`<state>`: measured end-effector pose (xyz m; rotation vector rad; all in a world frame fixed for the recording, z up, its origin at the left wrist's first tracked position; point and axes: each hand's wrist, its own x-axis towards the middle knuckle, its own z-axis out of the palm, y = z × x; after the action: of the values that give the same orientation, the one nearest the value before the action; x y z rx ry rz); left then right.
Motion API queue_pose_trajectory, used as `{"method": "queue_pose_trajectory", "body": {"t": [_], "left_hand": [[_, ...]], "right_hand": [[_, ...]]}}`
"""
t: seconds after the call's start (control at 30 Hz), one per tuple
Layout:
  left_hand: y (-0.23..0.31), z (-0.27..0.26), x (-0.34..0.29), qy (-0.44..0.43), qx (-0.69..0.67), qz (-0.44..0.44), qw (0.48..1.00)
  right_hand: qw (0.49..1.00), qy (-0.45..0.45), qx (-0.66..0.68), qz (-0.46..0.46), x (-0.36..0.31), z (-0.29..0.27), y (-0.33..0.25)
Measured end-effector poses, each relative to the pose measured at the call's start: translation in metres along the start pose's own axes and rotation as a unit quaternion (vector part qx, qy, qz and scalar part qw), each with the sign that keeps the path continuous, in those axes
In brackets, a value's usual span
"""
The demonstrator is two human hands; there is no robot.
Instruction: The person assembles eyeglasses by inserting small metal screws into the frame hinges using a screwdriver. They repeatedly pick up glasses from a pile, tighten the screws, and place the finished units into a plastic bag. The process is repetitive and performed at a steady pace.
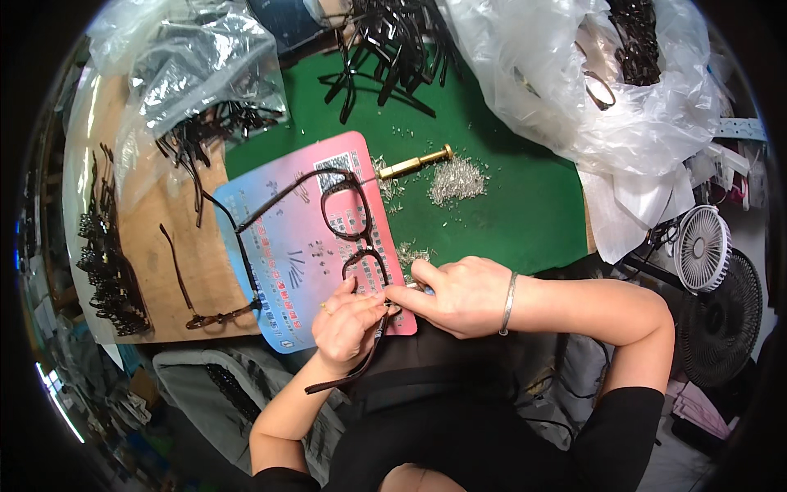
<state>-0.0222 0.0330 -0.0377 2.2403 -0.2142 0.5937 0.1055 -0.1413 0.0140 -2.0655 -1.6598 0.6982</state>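
A dark eyeglass frame (366,235) lies across a pink and blue printed mat (283,246), one temple reaching far left and the other curving toward my body. My left hand (348,325) is closed on its near end, where the near temple meets the front. At that same joint, the thumb and index finger of my right hand (459,297) come together. A bit of something bluish shows between its fingers, mostly hidden. Beyond the mat's right edge, a brass-coloured screwdriver (416,161) rests beside a pile of tiny metal screws (457,181).
Another dark eyeglass frame (223,316) sits left of the mat. Stacked frames (111,271) line the far left. Dark temples (393,49) heap at the back of the green work surface (525,221). Clear plastic bags (566,98) stand behind; a small white fan (702,248) is at right.
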Motion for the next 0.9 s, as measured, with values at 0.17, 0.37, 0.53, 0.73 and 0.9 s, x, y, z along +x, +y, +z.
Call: {"method": "queue_pose_trajectory", "body": {"t": [0.17,0.37,0.53,0.73,0.9], "left_hand": [[0.012,-0.009,0.011,0.012,0.022,-0.024,0.999],[0.048,-0.028,0.069,-0.016,-0.132,0.046,0.99],[0.083,-0.094,0.036,-0.064,0.003,-0.045,0.997],[0.087,-0.11,0.008,-0.062,0.091,-0.422,0.9],[0.028,-0.118,0.024,-0.023,0.345,-0.269,0.899]], "right_hand": [[0.998,0.027,0.036,0.032,-0.019,-0.013,-0.006],[0.99,0.102,0.086,0.053,-0.029,-0.002,0.01],[0.984,0.014,0.158,0.086,-0.024,-0.017,0.014],[0.984,0.057,0.159,0.063,-0.019,-0.012,0.018],[0.985,0.079,0.146,0.054,-0.021,-0.008,0.016]]}}
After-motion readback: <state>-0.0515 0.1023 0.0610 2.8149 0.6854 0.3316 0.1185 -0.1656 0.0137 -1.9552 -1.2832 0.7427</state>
